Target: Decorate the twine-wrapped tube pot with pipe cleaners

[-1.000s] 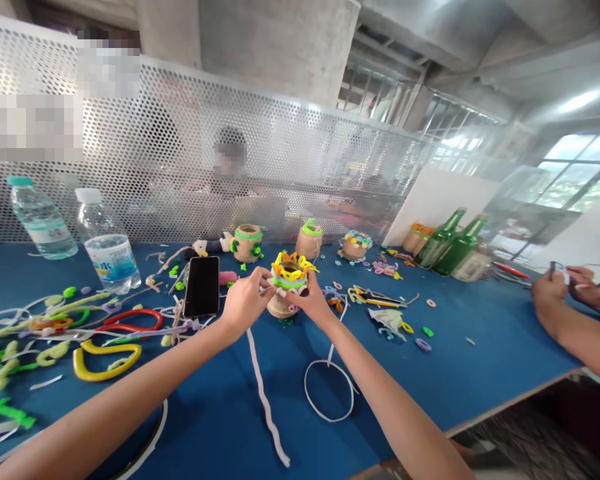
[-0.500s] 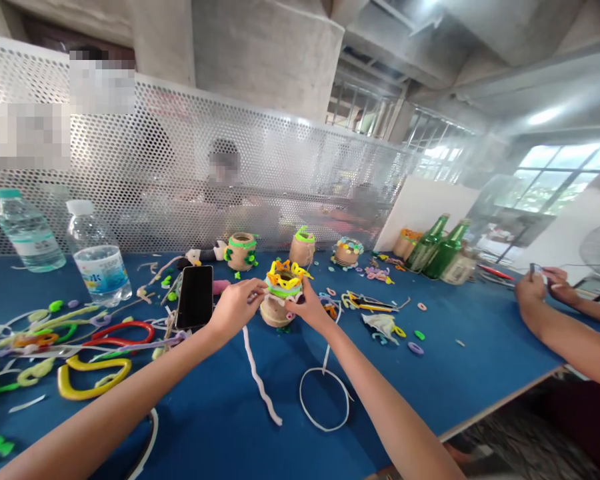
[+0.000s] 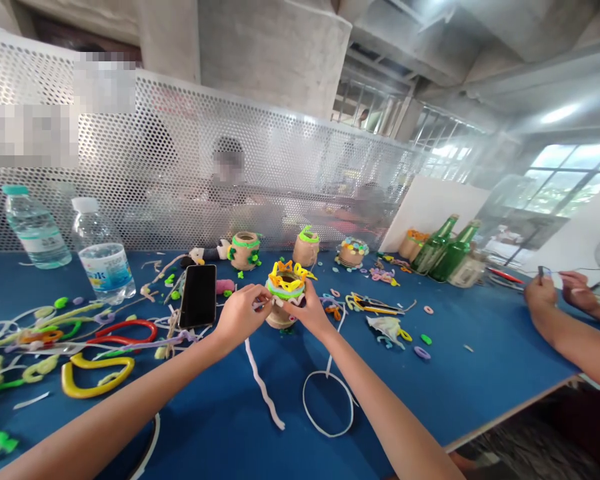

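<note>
In the middle of the table stands a small wooden jar [image 3: 280,317] with yellow and orange looped pipe cleaners round its rim and a green band below them. My right hand [image 3: 311,312] is wrapped round the jar's right side, thumb across its front. At its left side, the closed fingers of my left hand [image 3: 241,312] pinch a pale pipe cleaner [image 3: 279,301] that runs wavily across the jar's front. A pale pink-white pipe cleaner [image 3: 263,385] trails on the table from beneath my left hand; whether both are one piece is hidden.
Yellow-handled scissors [image 3: 97,377], red-handled scissors [image 3: 125,331], a phone [image 3: 198,297] and pipe-cleaner scraps lie left. Two water bottles [image 3: 107,263] stand behind. Decorated jars [image 3: 245,252] line the back, green bottles [image 3: 453,257] further right. Another person's hands [image 3: 543,293] are at far right.
The whole view has shifted slightly, so things sit a little further right. My left fingers have moved slightly at the jar's front; my right hand keeps its grip on the jar.
</note>
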{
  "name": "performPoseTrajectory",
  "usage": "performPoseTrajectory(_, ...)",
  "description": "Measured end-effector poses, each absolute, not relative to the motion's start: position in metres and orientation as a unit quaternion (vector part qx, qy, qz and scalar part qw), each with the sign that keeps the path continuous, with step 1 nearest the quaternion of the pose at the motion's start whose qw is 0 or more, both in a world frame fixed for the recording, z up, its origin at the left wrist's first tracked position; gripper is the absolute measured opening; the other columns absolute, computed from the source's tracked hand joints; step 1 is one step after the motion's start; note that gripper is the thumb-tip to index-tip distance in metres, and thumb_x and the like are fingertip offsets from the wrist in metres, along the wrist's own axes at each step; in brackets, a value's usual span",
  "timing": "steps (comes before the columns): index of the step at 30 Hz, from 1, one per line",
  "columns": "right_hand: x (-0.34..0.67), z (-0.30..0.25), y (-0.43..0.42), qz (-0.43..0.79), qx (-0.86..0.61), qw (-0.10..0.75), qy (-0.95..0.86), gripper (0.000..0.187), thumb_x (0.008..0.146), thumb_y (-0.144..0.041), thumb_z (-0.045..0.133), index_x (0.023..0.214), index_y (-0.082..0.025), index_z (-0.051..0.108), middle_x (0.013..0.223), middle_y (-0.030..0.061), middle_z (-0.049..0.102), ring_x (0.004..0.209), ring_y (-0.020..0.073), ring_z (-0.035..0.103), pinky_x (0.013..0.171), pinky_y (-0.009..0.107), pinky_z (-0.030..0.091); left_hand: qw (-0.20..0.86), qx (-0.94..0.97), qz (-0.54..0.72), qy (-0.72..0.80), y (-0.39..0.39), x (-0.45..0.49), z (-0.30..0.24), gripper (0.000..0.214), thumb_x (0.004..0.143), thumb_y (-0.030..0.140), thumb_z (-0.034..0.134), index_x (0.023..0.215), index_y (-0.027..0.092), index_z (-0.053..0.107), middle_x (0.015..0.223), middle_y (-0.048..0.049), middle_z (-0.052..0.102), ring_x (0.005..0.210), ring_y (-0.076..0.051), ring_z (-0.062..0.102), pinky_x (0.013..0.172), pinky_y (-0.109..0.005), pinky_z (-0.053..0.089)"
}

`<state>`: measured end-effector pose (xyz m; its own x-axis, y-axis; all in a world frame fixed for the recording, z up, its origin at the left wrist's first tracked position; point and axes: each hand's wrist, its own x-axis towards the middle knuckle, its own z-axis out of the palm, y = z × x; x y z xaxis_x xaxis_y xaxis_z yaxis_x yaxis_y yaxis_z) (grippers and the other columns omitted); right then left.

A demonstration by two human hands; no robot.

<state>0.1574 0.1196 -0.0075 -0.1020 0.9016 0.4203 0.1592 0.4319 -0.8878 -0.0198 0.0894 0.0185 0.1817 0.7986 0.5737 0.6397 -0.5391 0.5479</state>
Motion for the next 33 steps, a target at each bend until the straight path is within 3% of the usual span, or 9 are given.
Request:
performPoseTrajectory(8, 0.157, -0.002, 0.118, 0.344, -0.417, 0.535, -0.650, 0.058, 0.064, -0.033, 0.072, 0.116, -0.023, 0.047, 0.106, 0.0050, 0.060, 0.098, 0.0241, 0.059, 0.088, 0.038, 0.047, 0.110, 0.751, 0.432, 0.488, 0.088, -0.018, 0.020, 0.003, 0.076, 0.017, 0.057, 0.075, 0.019, 0.059, 0.080, -0.0029, 0.066, 0.075, -0.018, 0.062, 0.070, -0.028, 0.046)
performPoseTrajectory(12, 0.160, -0.002, 0.121, 0.341, -0.416, 0.531, -0.655, 0.051, 0.061, -0.033, 0.072, 0.106, -0.022, 0.050, 0.099, 0.0046, 0.061, 0.092, 0.0248, 0.059, 0.084, 0.039, 0.048, 0.150, 0.736, 0.447, 0.486, 0.090, -0.018, 0.019, 0.003, 0.074, 0.020, 0.058, 0.073, 0.018, 0.057, 0.070, -0.0011, 0.065, 0.066, -0.016, 0.061, 0.062, -0.025, 0.046)
performPoseTrajectory(16, 0.169, -0.002, 0.126, 0.360, -0.389, 0.522, -0.669, 0.057, 0.061, -0.035, 0.071, 0.113, -0.022, 0.051, 0.104, 0.0042, 0.062, 0.100, 0.0250, 0.058, 0.091, 0.039, 0.045, 0.204, 0.720, 0.457, 0.480, 0.093, -0.016, 0.015, 0.010, 0.073, 0.027, 0.061, 0.071, 0.018, 0.057, 0.064, 0.0004, 0.064, 0.056, -0.014, 0.059, 0.054, -0.023, 0.046)
performPoseTrajectory(20, 0.179, -0.002, 0.129, 0.392, -0.363, 0.507, -0.677, 0.066, 0.062, -0.038, 0.071, 0.122, -0.024, 0.048, 0.112, 0.0038, 0.062, 0.112, 0.0251, 0.055, 0.098, 0.039, 0.041, 0.252, 0.710, 0.465, 0.464, 0.094, -0.013, 0.009, 0.012, 0.074, 0.029, 0.059, 0.074, 0.017, 0.057, 0.071, -0.0019, 0.067, 0.061, -0.014, 0.063, 0.058, -0.024, 0.050)
performPoseTrajectory(25, 0.181, -0.002, 0.127, 0.388, -0.358, 0.523, -0.669, 0.056, 0.076, -0.046, 0.059, 0.125, -0.024, 0.045, 0.123, 0.0051, 0.056, 0.120, 0.0229, 0.049, 0.104, 0.038, 0.037, 0.260, 0.706, 0.478, 0.453, 0.090, -0.010, 0.005, 0.006, 0.071, 0.021, 0.057, 0.076, 0.017, 0.058, 0.073, -0.0011, 0.067, 0.062, -0.013, 0.062, 0.058, -0.023, 0.051)
performPoseTrajectory(29, 0.171, -0.006, 0.122, 0.354, -0.372, 0.545, -0.662, 0.065, 0.071, -0.042, 0.068, 0.127, -0.025, 0.042, 0.127, 0.0061, 0.050, 0.123, 0.0238, 0.045, 0.107, 0.038, 0.034, 0.253, 0.706, 0.486, 0.449, 0.090, -0.010, 0.002, 0.006, 0.072, 0.018, 0.055, 0.077, 0.018, 0.058, 0.074, 0.0003, 0.067, 0.058, -0.011, 0.061, 0.058, -0.022, 0.050)
performPoseTrajectory(33, 0.161, -0.010, 0.117, 0.323, -0.404, 0.557, -0.650, 0.072, 0.067, -0.036, 0.073, 0.129, -0.024, 0.039, 0.120, 0.0072, 0.053, 0.119, 0.0255, 0.047, 0.103, 0.040, 0.038, 0.238, 0.707, 0.492, 0.449, 0.089, -0.010, 0.001, 0.006, 0.074, 0.021, 0.056, 0.078, 0.018, 0.059, 0.075, -0.0002, 0.068, 0.064, -0.013, 0.062, 0.063, -0.024, 0.051)
